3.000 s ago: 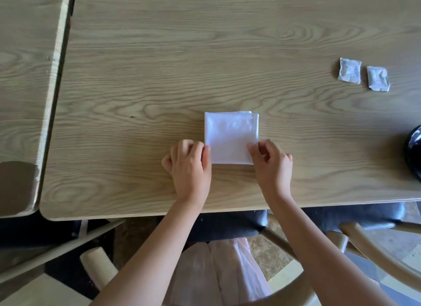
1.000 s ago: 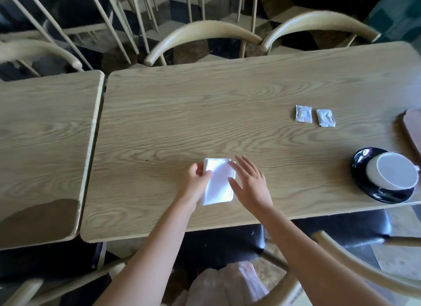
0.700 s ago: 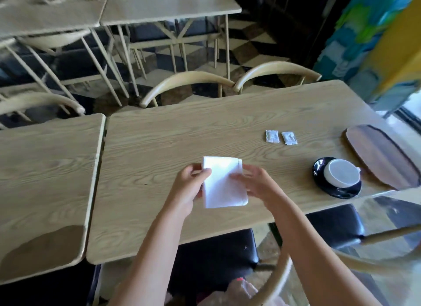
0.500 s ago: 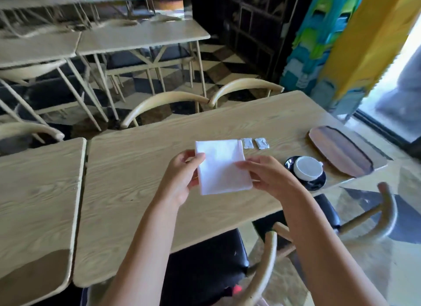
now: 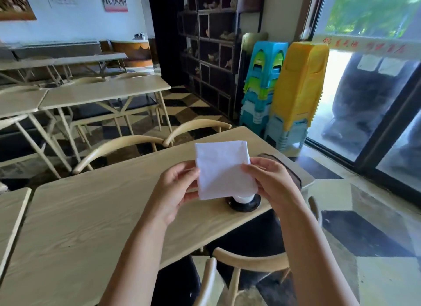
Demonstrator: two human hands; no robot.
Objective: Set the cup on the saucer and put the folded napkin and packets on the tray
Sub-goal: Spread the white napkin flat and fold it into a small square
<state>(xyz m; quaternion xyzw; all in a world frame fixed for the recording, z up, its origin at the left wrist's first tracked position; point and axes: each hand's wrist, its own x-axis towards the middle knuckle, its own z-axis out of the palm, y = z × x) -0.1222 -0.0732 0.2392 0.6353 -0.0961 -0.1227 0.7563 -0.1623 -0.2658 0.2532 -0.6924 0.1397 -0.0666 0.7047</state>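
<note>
Head view: the folded napkin [image 5: 222,169] is held up in the air between both hands, well above the table [image 5: 91,214], its flat face turned toward the camera and its longer side running roughly up and away. The left hand [image 5: 175,191] pinches its lower left edge, thumb in front and fingers behind; the right hand [image 5: 271,180] pinches the lower right edge the same way, fingers curled over the cloth.

The tray [image 5: 296,176], a dark wooden slab, lies beyond and to the right of the napkin, mostly hidden behind the right hand, so that hand is the nearer one for setting the napkin down. Directly under the napkin's bottom edge the cup [image 5: 244,199] sits on the dark saucer [image 5: 242,206] (only its lower part shows), so that step looks done. The packets are not visible; I judge them hidden behind the napkin.

The table is pale wood grain, with curved-back chairs [image 5: 118,148] along its far side. Beyond are more tables, a dark shelving unit [image 5: 211,50], stacked plastic stools [image 5: 284,91] and a glass door at right.
</note>
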